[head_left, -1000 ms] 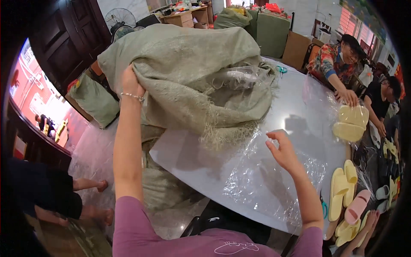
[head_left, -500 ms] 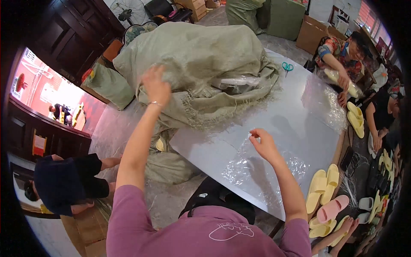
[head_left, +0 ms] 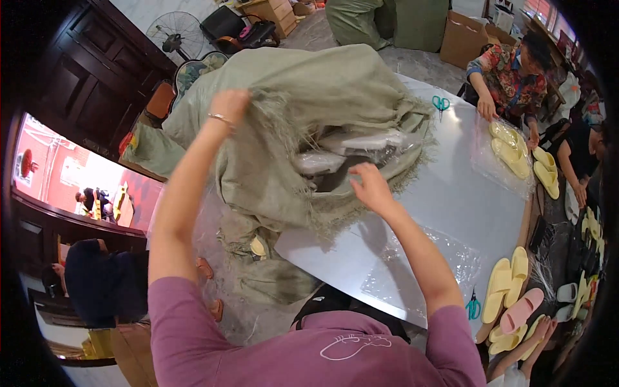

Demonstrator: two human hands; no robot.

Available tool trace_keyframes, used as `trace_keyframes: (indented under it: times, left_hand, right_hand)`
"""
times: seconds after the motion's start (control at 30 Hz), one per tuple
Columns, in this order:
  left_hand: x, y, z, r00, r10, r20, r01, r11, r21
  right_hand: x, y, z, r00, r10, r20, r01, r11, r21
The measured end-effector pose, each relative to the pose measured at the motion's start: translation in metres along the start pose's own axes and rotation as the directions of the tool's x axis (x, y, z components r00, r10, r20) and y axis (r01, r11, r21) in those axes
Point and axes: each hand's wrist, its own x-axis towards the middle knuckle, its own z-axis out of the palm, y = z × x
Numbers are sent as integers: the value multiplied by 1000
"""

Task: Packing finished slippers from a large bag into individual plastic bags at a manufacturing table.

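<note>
On the left part of the pale worktop slumps one green woven sack, its frayed mouth between the two grips. The left grip is closed on the mouth's raised edge (slightly blurred); the right grip, empty with fingers loosely spread, is just beside two clear-wrapped packets inside. Farther out: two teal-handled scissors, one pink slipper.

Left fingers clenched, right fingers parted

A caged fan stands beside a black armchair near wooden drawers.
</note>
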Motion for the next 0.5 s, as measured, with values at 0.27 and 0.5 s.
trace_keyframes:
  times: [0.27,0.5]
  left_hand:
    - [-24,-55,33,918,-140,-370,180,981,75]
    - [-28,30,75,937,350,4,-312,839,-447]
  right_hand:
    - [158,-32,129,969,-101,226,146,970,-192]
    - [186,-11,218,810,-169,562,415,842,-345]
